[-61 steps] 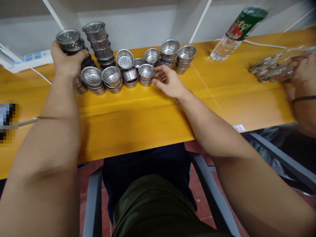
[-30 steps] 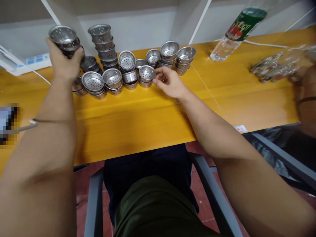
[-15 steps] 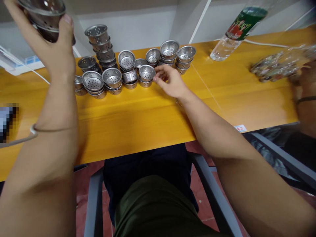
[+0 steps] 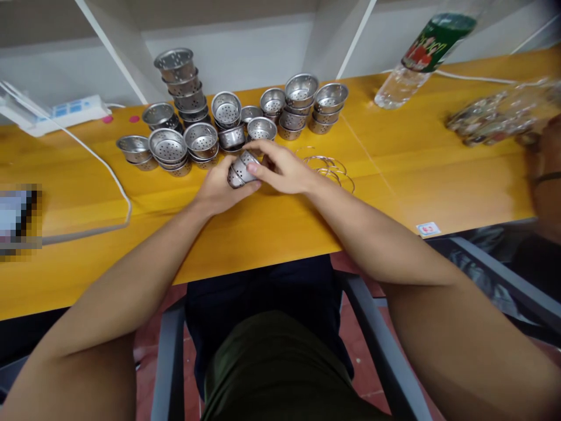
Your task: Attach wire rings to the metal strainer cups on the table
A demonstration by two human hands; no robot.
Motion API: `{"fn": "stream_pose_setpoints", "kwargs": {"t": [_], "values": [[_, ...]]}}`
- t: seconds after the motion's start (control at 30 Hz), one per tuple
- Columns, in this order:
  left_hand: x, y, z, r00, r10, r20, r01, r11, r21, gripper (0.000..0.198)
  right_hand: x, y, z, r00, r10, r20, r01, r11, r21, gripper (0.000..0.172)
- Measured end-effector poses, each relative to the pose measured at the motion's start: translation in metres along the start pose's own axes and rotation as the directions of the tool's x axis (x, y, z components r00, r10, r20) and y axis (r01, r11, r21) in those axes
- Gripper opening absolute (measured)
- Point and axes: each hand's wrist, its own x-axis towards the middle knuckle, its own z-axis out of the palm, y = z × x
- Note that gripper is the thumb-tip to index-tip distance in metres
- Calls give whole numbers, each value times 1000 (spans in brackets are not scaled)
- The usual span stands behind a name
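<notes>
A short stack of small perforated metal cups (image 4: 243, 169) is tipped on its side between my two hands, just above the table's middle. My left hand (image 4: 219, 186) wraps around it from the left and below. From the right, my right hand (image 4: 280, 166) grips the same stack, its thumb pressed on the cup's side. Just behind my fingers stands another perforated cup (image 4: 262, 127). More stacked cups (image 4: 167, 146) fill the area beyond, including a tall stack (image 4: 179, 82) at the back. Several thin wire rings (image 4: 331, 166) lie right of my right hand.
A plastic bottle (image 4: 421, 64) stands at the back right. Beyond it, a clear plastic bag (image 4: 491, 117) lies near another person's arm (image 4: 547, 175). On the left are a white power strip (image 4: 70, 114), its cable (image 4: 120, 193) and a blurred-out device (image 4: 17, 216).
My left hand has come down from the upper left to the middle with metal cups. My right hand has moved slightly left and down from the front cup onto the held stack.
</notes>
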Motion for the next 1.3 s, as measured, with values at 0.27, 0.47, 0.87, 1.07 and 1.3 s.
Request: {"fn": "stream_pose_setpoints", "kwargs": {"t": [0.27, 0.47, 0.87, 1.07, 1.3], "values": [[13, -9, 0, 988, 107, 112, -83, 977, -198, 75, 4, -10, 8, 999, -15, -36, 15, 1000, 7, 87], [15, -9, -4, 972, 123, 201, -55, 948, -315, 80, 5, -7, 11, 999, -29, -44, 29, 1000, 6, 84], [21, -4, -10, 955, 109, 277, 1, 930, -368, 76, 5, -3, 19, 995, -53, -83, 56, 998, 27, 81], [19, -6, -7, 956, 142, 258, -14, 897, -441, 76, 4, -5, 19, 988, -127, -87, 130, 991, 26, 76], [12, -5, 2, 974, 117, 195, -20, 898, -440, 88, 8, -9, 6, 993, -94, -71, 97, 994, 41, 86]]}}
